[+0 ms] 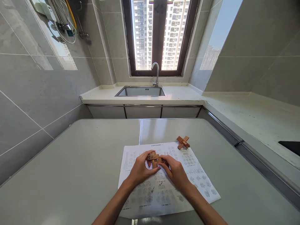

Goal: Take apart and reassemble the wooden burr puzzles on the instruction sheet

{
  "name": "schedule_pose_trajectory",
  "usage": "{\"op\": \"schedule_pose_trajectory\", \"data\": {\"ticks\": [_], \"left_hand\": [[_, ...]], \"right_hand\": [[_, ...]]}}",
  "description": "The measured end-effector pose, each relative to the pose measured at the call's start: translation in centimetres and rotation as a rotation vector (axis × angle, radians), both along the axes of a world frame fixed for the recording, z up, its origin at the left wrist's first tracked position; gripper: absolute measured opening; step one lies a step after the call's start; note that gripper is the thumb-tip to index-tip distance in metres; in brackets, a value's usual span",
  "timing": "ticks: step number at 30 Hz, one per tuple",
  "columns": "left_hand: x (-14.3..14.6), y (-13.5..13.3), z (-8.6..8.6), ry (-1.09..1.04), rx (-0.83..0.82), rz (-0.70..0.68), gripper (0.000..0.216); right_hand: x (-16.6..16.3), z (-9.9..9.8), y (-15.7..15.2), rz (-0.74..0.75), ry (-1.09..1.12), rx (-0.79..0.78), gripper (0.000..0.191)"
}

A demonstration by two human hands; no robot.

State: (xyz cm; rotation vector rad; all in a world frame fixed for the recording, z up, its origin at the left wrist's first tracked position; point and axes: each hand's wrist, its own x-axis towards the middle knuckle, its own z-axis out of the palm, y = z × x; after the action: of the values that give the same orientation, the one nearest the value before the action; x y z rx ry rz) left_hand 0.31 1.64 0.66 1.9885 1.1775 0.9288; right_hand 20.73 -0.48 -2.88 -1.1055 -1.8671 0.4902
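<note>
A small wooden interlocking puzzle (154, 160), light brown and made of notched blocks, is held between both hands above a printed sheet. My left hand (142, 166) grips its left side, thumb below and fingers above and behind. From the right, my right hand (172, 168) pinches the puzzle with thumb and fingertips, which hide part of it. The paper sheet (150, 200) carries rows of small line diagrams and some pen ticks. Beyond my right hand, a second wooden puzzle (183, 142), cross-shaped and redder, rests on the sheet's upper right edge.
The sheet lies on a pale glossy table (70, 175). Behind it is a white counter (180, 93) with a sink (142, 91) and a tall faucet (156, 73) under a window. Another counter (257, 112) runs along the right; a tiled wall (42, 93) stands left.
</note>
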Motion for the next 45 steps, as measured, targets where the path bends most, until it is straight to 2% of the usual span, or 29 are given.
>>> {"op": "schedule_pose_trajectory", "data": {"ticks": [6, 13, 19, 24, 28, 32, 36, 42, 45], "left_hand": [[0.0, -0.1, 0.2, 0.038, 0.006, -0.039, 0.06], [0.3, -0.3, 0.0, 0.062, 0.103, -0.032, 0.054], [0.3, -0.3, 0.2, -0.014, -0.074, -0.075, 0.063], [0.3, -0.4, 0.6, -0.14, -0.153, -0.108, 0.069], [0.5, -0.6, 0.9, -0.275, -0.235, -0.179, 0.064], [0.7, -0.9, 1.0, -0.346, -0.239, -0.213, 0.053], [0.5, -0.9, 1.1, -0.333, -0.221, -0.245, 0.055], [0.1, -0.8, 1.8, -0.192, -0.1, -0.253, 0.058], [0.2, -1.0, 1.7, -0.177, -0.082, -0.245, 0.06]], "right_hand": [[0.0, 0.4, -0.2, -0.005, 0.059, -0.047, 0.022], [-0.2, 0.9, -0.6, 0.111, 0.079, -0.067, 0.024], [-0.2, 0.7, -0.3, 0.041, 0.18, -0.149, 0.027], [-0.2, 0.9, 0.0, -0.068, 0.237, -0.184, 0.033], [-0.2, 0.8, 0.1, 0.004, 0.155, -0.157, 0.031], [-0.4, 0.6, 0.0, 0.055, 0.138, -0.19, 0.034], [-0.6, 0.5, -0.1, 0.132, 0.227, -0.321, 0.044], [-0.6, 0.1, 0.3, 0.358, 0.577, -0.744, 0.053], [-0.7, -0.1, 0.5, 0.396, 0.7, -0.796, 0.051]]}}
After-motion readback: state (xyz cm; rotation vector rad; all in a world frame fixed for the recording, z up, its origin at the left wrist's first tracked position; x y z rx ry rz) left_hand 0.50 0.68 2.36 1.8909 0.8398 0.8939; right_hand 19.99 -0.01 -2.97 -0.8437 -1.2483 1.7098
